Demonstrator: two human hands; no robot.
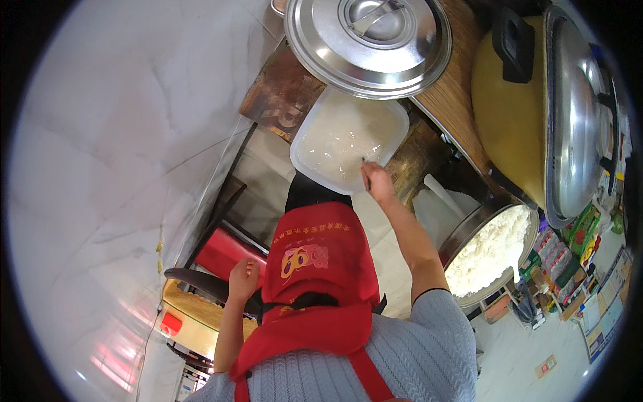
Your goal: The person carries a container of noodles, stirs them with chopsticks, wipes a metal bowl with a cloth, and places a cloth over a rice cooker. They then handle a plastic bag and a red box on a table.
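A translucent white plastic tub rests on a wooden surface in front of me, holding a cloudy, pale liquid with bright reflections. At its near right rim is my right hand. Its fingers are closed around a thin dark object, mostly hidden by the hand; what it is I cannot tell. My left hand hangs beside my red apron, fingers curled in and nothing visible in them. A large round stainless steel lid lies just beyond the tub and overlaps its far edge.
A big yellowish pot with a metal lid stands at the right. Nearer is a metal pot of white cooked rice. Marbled wall tiles border the left, with a red object low beside my left hand.
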